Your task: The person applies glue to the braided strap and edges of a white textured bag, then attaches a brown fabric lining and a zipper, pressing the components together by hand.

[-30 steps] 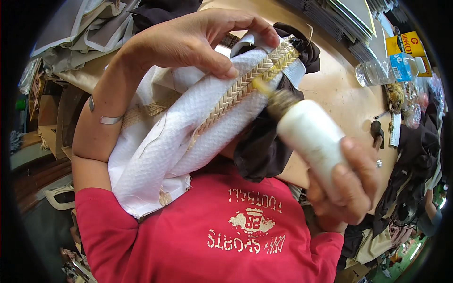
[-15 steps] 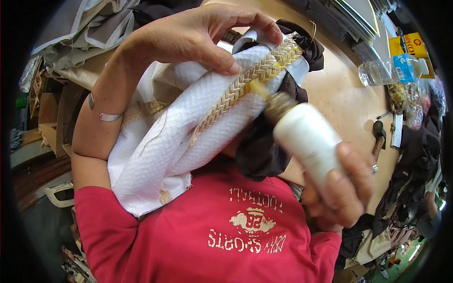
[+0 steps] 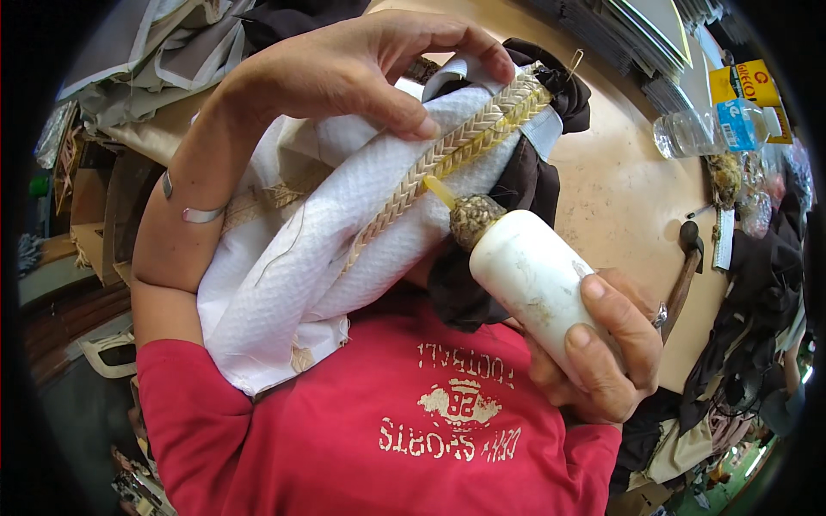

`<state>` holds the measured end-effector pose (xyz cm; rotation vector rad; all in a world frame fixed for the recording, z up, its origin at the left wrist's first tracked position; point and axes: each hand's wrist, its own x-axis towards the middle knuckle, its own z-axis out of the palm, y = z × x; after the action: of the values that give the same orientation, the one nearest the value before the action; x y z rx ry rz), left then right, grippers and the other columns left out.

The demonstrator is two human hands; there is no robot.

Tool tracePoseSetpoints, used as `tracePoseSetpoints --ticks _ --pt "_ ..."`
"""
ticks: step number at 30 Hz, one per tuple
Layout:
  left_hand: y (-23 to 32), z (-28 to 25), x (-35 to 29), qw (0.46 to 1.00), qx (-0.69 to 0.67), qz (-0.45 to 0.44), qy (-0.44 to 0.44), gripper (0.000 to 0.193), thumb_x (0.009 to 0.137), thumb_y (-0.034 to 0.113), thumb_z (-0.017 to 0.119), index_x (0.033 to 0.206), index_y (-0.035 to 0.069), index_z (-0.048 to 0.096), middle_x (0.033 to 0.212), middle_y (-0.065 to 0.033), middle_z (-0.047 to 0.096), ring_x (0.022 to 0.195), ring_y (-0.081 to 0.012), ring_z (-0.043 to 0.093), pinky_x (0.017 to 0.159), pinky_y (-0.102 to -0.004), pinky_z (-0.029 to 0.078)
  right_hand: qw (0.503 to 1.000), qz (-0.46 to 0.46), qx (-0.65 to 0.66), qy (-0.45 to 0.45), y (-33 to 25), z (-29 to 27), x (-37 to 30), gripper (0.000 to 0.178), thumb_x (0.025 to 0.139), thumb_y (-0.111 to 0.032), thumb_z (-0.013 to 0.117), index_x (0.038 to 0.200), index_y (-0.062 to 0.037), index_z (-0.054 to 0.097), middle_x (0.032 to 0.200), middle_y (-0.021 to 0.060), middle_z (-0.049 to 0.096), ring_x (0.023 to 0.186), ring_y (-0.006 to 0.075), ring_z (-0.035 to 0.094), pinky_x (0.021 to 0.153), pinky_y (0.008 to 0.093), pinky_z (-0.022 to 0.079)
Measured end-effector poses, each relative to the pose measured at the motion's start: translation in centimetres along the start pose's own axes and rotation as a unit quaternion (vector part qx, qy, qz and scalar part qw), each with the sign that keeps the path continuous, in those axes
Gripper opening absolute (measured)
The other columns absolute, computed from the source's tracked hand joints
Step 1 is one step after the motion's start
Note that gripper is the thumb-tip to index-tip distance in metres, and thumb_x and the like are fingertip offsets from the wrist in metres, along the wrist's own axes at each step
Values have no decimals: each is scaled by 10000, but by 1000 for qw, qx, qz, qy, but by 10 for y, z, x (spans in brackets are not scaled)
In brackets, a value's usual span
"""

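My left hand (image 3: 353, 73) grips the upper part of a white textured cloth piece (image 3: 284, 249), thumb on its near face and fingertips by its top end. A tan braided strip (image 3: 400, 196) runs slantwise along the cloth, with yellowish glue-like smears (image 3: 495, 138) beside it. In my right hand (image 3: 607, 353) is a white squeeze glue bottle (image 3: 538, 271), its neck crusted brown. The yellow nozzle (image 3: 440, 190) points up-left, its tip at the edge of the braid. Dark fabric (image 3: 538, 185) bunches behind the white cloth.
On the tan table (image 3: 615, 202), a clear plastic bottle (image 3: 688, 133) lies near a yellow box (image 3: 744, 82). A hammer-like tool (image 3: 687, 249) rests at the right, near heaped dark cloth (image 3: 757, 284). Stacked grey sheets (image 3: 628, 39) are at the back; grey pieces (image 3: 163, 56) lie upper left.
The glue bottle, in my right hand, has moved left and slightly down, taking its nozzle lower along the braid. My left hand and the cloth have hardly moved.
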<state>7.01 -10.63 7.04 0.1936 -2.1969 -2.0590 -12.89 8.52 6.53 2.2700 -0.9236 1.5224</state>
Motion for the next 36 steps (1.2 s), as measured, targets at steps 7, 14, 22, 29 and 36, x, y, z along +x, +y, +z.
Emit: tracePoseSetpoints --ticks 7,14,22,29,36 --pt "8 10 4 998 13 15 52 579 628 19 599 1165 -18 385 1143 -94 425 1108 -158 358 945 -263 282 995 53 1 -83 -4 -13 8 374 628 -52 653 934 -45 439 927 222 519 692 278 541 542 334 464" --pt "11 15 2 990 89 80 80 573 538 -3 524 1105 -46 455 1112 -101 485 1089 -162 410 968 -270 266 988 82 -107 -80 -1 -18 15 395 642 -44 638 975 -29 425 947 242 512 806 327 541 686 373 485" --pt "6 5 2 999 5 35 37 589 610 -2 568 1168 -25 378 1165 -100 414 1115 -161 355 947 -263 285 995 38 -80 -43 2 -8 11 333 649 -76 648 904 -39 437 847 223 542 624 275 545 551 340 474" --pt "5 0 2 999 -35 -10 -10 624 673 -20 595 1228 -10 310 1222 -108 340 1150 -168 295 934 -264 292 1000 -4 9 13 -2 2 7 234 550 -5 643 759 -51 548 799 187 571 485 229 526 384 264 432" --pt "12 6 4 995 -88 -47 8 643 652 -37 606 1226 -6 317 1217 -103 345 1145 -166 303 932 -271 295 998 1 47 -30 0 -5 5 243 601 -52 666 807 -52 536 818 197 557 494 220 530 391 272 439"
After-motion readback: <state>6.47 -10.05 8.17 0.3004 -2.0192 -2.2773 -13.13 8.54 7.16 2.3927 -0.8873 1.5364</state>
